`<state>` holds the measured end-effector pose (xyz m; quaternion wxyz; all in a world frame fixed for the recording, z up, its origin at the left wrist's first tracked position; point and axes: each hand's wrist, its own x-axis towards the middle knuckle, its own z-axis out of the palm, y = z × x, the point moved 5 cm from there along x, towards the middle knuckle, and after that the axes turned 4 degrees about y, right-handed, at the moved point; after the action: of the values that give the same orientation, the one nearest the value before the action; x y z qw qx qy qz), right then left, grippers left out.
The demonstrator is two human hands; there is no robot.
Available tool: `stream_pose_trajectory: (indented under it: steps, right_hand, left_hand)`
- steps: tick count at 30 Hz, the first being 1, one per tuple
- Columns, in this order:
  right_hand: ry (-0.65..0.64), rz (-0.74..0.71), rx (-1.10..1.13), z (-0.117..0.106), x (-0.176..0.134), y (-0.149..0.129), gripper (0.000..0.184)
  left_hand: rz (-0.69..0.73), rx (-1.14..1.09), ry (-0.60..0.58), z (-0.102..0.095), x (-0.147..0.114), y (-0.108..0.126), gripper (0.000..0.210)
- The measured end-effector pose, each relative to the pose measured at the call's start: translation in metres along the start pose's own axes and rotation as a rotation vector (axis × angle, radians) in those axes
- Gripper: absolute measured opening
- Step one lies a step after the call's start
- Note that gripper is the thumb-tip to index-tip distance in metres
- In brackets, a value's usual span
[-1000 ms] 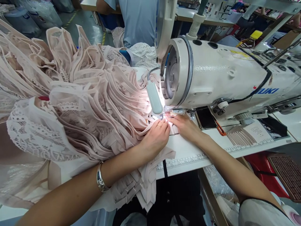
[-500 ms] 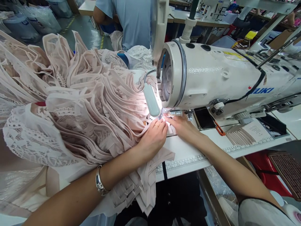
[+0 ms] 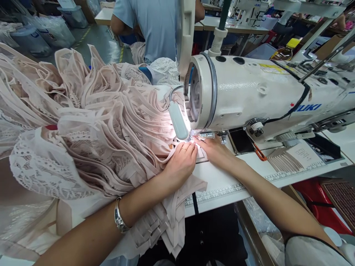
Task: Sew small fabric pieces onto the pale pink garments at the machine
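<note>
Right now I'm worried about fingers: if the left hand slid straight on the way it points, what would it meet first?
Probably the presser foot under the lamp; the left hand points there.

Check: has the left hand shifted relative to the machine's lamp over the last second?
No. The left hand stays just below the lamp, pressing pink fabric; only the camera drifted.

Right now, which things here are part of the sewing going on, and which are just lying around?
In use: left hand, right hand, pink fabric piece under the needle, sewing machine, lamp.
Lying about: heaped pink lace pieces, paper card, plastic bags.
</note>
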<state>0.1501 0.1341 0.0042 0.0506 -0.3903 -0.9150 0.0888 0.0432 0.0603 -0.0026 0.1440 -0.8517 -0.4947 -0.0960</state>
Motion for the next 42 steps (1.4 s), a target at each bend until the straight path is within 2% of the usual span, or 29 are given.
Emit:
stream_pose_trajectory:
  steps: [11, 17, 21, 25, 29, 31, 34, 36, 39, 42]
  right_hand:
    - [-0.028, 0.005, -0.021, 0.003, 0.002, 0.001, 0.037]
    - [0.036, 0.035, -0.062, 0.005, -0.003, 0.004, 0.045]
    - [0.125, -0.086, 0.068, 0.008, -0.011, 0.008, 0.048]
    - [0.171, -0.192, 0.120, 0.009, -0.017, 0.010, 0.051]
    - [0.237, -0.202, 0.120, 0.008, -0.018, 0.010, 0.048]
    - [0.290, -0.175, 0.124, 0.007, -0.019, 0.011, 0.047]
    - [0.335, -0.152, 0.124, 0.007, -0.020, 0.012, 0.046]
    - [0.353, -0.143, 0.121, 0.006, -0.021, 0.013, 0.044]
    - [0.408, -0.139, 0.147, 0.002, -0.022, 0.013, 0.042]
    - [0.451, -0.157, 0.209, -0.002, -0.023, 0.013, 0.041]
  left_hand:
    - [-0.016, 0.034, -0.030, -0.004, 0.001, 0.000, 0.039]
    - [0.016, 0.000, -0.031, -0.011, 0.000, -0.018, 0.032]
    - [-0.028, -0.071, 0.038, -0.006, -0.005, -0.040, 0.025]
    - [-0.007, -0.157, 0.082, -0.002, -0.007, -0.048, 0.021]
    - [0.014, -0.236, 0.024, -0.002, -0.001, -0.046, 0.033]
    - [-0.076, -0.339, -0.035, -0.003, 0.004, -0.047, 0.033]
    - [-0.332, -0.504, -0.096, -0.005, 0.007, -0.055, 0.031]
    - [-0.397, -0.544, -0.117, -0.006, 0.007, -0.057, 0.025]
    - [-0.301, -0.580, -0.101, -0.003, 0.004, -0.056, 0.020]
    - [-0.147, -0.606, -0.012, 0.001, -0.001, -0.053, 0.025]
